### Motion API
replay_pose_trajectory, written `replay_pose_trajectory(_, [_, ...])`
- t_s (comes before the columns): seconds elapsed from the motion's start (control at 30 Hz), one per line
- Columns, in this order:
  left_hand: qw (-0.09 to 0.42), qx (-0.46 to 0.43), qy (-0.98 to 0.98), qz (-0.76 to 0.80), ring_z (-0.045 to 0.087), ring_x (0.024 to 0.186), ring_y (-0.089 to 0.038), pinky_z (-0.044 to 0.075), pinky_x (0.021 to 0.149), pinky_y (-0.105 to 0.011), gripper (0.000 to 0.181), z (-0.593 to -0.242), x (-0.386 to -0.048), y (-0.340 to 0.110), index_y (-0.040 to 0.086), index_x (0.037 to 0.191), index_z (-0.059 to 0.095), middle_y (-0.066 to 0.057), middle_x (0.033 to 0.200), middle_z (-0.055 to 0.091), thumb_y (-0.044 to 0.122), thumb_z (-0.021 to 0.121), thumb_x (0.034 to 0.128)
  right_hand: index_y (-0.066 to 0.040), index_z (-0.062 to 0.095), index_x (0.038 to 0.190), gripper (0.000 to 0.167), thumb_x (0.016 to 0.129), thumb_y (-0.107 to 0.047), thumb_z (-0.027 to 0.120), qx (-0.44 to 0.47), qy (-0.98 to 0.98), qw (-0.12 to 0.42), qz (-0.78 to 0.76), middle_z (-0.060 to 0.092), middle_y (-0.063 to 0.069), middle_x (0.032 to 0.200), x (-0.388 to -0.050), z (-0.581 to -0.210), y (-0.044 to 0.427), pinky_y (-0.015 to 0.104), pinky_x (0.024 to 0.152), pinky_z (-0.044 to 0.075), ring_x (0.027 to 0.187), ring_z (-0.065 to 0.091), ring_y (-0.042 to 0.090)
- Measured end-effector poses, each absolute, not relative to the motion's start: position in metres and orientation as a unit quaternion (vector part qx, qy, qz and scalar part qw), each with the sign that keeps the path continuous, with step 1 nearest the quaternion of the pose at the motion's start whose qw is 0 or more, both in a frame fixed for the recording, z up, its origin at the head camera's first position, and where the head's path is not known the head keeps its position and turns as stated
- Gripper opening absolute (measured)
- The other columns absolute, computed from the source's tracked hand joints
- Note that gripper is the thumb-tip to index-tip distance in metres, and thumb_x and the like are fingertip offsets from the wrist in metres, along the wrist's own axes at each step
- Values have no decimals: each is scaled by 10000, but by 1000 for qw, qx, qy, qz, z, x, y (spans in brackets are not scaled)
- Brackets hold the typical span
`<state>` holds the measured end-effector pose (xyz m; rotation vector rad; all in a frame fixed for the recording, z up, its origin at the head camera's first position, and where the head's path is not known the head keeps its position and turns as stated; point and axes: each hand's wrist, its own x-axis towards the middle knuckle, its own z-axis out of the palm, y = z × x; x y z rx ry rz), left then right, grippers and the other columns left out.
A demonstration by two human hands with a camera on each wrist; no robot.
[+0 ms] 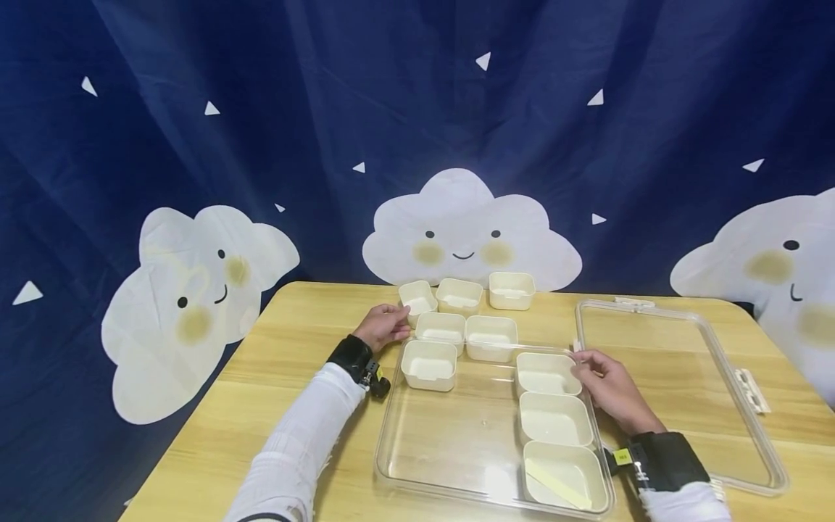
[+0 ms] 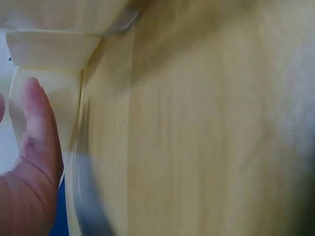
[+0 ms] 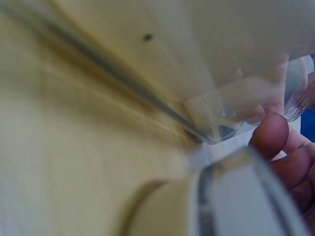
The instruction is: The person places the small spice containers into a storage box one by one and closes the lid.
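Past the clear box (image 1: pixel 450 435), far left | my left grip (image 1: pixel 383 328), fingers apart, touches a cream tub (image 1: pixel 419 301), likely steadying it | box's far-right corner: my right grip (image 1: pixel 613 388) meets a second tub (image 1: pixel 548 373); whether clamped, I cannot tell

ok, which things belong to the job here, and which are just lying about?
Probably job:
small tubs, left hand at one
clear box, right hand at its edge
clear lid, likely

Apparently just about:
yellow strip inside a tub
cloud curtain, backdrop only
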<state>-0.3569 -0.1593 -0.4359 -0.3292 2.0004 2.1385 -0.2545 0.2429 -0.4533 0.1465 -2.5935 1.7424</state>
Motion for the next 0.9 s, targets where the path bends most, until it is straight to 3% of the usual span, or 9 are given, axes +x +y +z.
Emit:
replay_pose_trajectory(0.3, [83,-126,661,735,604,637,-141,566,631,-224,155,-440,-360,-158,-9,1006,489,-90,810,537,68,612,951,74,533,1247,343,964,-118,547,53,-830,1,555,543,85,903,-255,-453,241,240,453,428,565,506,118])
replay_pose_trajectory(0.9, [24,-156,697,700,618,545,-99,560,571,-217,259,-428,-358,-152,-50,1140,507,-92,737,623,6,609,908,99,500,1272,373,974,-121,547,52,-821,-6,568,522,68,916,-254,-452,244,233,448,412,547,496,110])
